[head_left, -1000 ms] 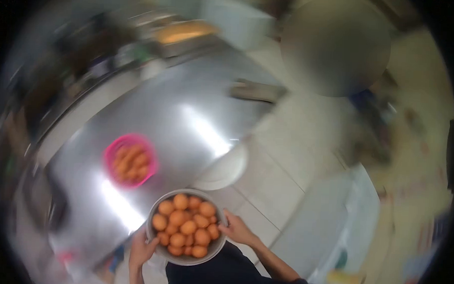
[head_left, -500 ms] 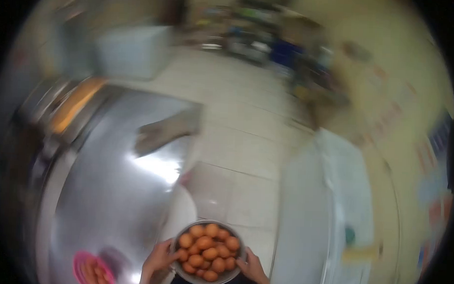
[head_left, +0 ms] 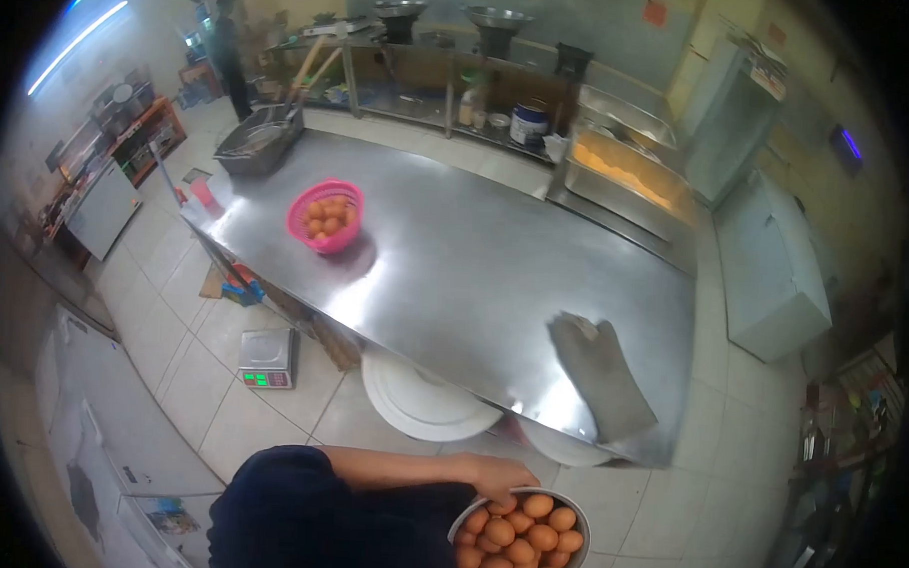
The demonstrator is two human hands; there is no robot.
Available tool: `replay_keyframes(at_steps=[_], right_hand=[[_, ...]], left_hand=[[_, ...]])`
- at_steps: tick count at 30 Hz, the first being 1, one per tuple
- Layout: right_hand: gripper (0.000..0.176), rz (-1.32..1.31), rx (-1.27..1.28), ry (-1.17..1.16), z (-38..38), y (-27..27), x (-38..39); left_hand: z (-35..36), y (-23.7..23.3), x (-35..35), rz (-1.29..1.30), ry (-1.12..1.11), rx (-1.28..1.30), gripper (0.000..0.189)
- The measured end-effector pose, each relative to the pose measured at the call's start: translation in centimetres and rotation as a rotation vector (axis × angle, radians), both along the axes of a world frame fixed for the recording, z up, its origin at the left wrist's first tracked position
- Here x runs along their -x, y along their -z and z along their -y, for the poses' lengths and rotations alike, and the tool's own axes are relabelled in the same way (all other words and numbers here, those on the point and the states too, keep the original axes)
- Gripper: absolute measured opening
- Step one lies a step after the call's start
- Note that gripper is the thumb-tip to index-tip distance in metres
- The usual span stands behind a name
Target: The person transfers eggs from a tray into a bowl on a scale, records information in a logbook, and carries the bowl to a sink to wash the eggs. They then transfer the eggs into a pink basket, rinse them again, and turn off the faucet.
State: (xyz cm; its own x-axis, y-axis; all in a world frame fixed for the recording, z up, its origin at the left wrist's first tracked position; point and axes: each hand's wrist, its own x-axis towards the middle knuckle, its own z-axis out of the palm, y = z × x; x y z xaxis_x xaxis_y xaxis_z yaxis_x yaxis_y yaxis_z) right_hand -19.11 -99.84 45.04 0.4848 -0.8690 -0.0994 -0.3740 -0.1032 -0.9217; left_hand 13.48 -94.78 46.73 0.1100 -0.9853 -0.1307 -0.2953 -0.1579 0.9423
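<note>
A round metal bowl [head_left: 576,519] heaped with brown eggs [head_left: 521,542] sits at the bottom edge of the view, close against my dark-shirted body. My left hand [head_left: 498,476] grips the bowl's rim, with the bare forearm running in from the left. My right hand is out of sight below the frame. A pink basket of eggs [head_left: 324,215] stands on the steel table [head_left: 455,264], far from the bowl.
A grey mitt [head_left: 600,374] lies at the table's near corner. White round tubs [head_left: 425,401] sit under the table and a digital scale [head_left: 265,358] on the tiled floor. A tray of orange food [head_left: 628,180], a white freezer [head_left: 776,265] and a distant person [head_left: 223,41] are beyond.
The view has swung round and sharpened. The bowl has stayed in my hands and now sits at the bottom right; the pink basket appears farther away, and my right hand has left the view.
</note>
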Motion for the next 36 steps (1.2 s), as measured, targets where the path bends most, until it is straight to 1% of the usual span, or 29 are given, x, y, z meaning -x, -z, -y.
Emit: replay_keyframes(at_steps=[1, 2, 3, 5, 6, 8, 10, 12, 14, 15, 16, 17, 19, 20, 22, 24, 25, 26, 28, 29, 31, 32, 33, 35, 36], right_hand=[[0.062, -0.077, -0.004, 0.013, 2.3, -2.1, 0.1], [0.058, -0.154, -0.012, 0.039, 4.8, -2.7, 0.4], [0.054, -0.229, -0.021, 0.078, 7.6, -2.8, 1.5], [0.068, -0.138, -0.113, 0.114, 13.4, -1.6, 4.3], [0.076, -0.081, -0.144, 0.191, 15.9, -1.2, 5.8], [0.059, -0.038, -0.009, 0.262, 20.2, -1.0, 6.5], [0.042, -0.094, 0.136, 0.362, 26.3, -2.9, 10.3], [0.037, -0.282, -0.13, 0.565, 30.3, -5.8, 12.8], [0.035, -0.189, -0.147, 0.707, 33.7, -4.0, 15.8], [0.034, -0.134, -0.12, 0.721, 34.7, -4.1, 16.8], [0.035, -0.115, -0.136, 0.773, 37.9, -3.9, 18.5], [0.035, -0.093, -0.156, 0.807, 39.5, -4.6, 19.9], [0.036, -0.025, -0.162, 0.861, 44.8, -3.8, 24.1], [0.036, -0.047, -0.139, 0.881, 48.0, -3.2, 26.7], [0.035, -0.119, -0.118, 0.9, 53.7, -1.1, 31.2], [0.036, -0.08, -0.11, 0.906, 60.4, -1.6, 36.3], [0.035, -0.064, -0.125, 0.914, 63.5, -2.7, 38.6], [0.035, -0.056, -0.145, 0.912, 66.5, -3.4, 40.9], [0.036, -0.054, -0.18, 0.873, 72.2, -3.0, 45.3], [0.036, -0.086, -0.166, 0.868, 73.8, -3.6, 46.8], [0.036, -0.104, -0.162, 0.869, 79.8, -2.4, 51.4], [0.036, -0.094, -0.162, 0.878, 85.7, -1.3, 55.8], [0.037, -0.075, -0.16, 0.886, 88.9, -0.7, 57.7], [0.036, -0.068, 0.006, 0.944, 95.7, -0.4, 62.3], [0.035, -0.06, 0.068, 0.978, 98.7, -0.7, 64.1]], left_hand=[[2.0, -2.4, 0.8, -0.061, 0.01, -0.084, 0.05], [4.3, -3.5, 1.0, -0.119, 0.032, -0.171, 0.051], [7.3, -3.5, 1.6, -0.142, 0.066, -0.262, 0.052], [13.5, -0.5, 4.4, -0.029, 0.052, -0.02, 0.047], [17.6, 0.2, 5.2, 0.006, 0.103, 0.119, 0.044], [25.7, -3.6, 6.8, 0.018, 0.229, -0.164, 0.055], [34.2, -4.8, 9.8, 0.063, 0.375, -0.159, 0.052], [42.7, -5.4, 13.7, 0.115, 0.475, -0.129, 0.047], [51.0, -4.4, 17.6, 0.103, 0.586, -0.044, 0.045], [53.0, -5.5, 19.3, 0.12, 0.655, -0.076, 0.045], [57.4, -5.6, 21.7, 0.149, 0.706, -0.12, 0.044], [60.2, -5.8, 23.8, 0.184, 0.737, -0.171, 0.044], [66.9, -3.8, 28.5, 0.158, 0.759, -0.189, 0.043], [70.3, -3.4, 31.4, 0.14, 0.762, -0.204, 0.043], [76.2, -2.1, 36.5, 0.119, 0.798, -0.127, 0.042], [83.3, -2.5, 42.0, 0.112, 0.817, -0.046, 0.04], [86.2, -3.2, 44.6, 0.044, 0.778, -0.14, 0.04], [89.4, -4.0, 47.0, 0.05, 0.784, -0.175, 0.04], [95.0, -5.1, 51.3, 0.042, 0.784, -0.265, 0.039], [96.3, -5.6, 52.7, 0.047, 0.76, -0.304, 0.039], [102.1, -2.6, 55.9, 0.087, 0.805, -0.188, 0.04], [108.2, -1.0, 60.4, 0.103, 0.83, -0.123, 0.04], [111.2, 0.1, 62.5, 0.056, 0.816, -0.109, 0.039], [117.8, 1.0, 67.2, -0.027, 0.794, -0.083, 0.039], [121.6, 1.1, 69.5, 0.008, 0.821, -0.07, 0.038]])
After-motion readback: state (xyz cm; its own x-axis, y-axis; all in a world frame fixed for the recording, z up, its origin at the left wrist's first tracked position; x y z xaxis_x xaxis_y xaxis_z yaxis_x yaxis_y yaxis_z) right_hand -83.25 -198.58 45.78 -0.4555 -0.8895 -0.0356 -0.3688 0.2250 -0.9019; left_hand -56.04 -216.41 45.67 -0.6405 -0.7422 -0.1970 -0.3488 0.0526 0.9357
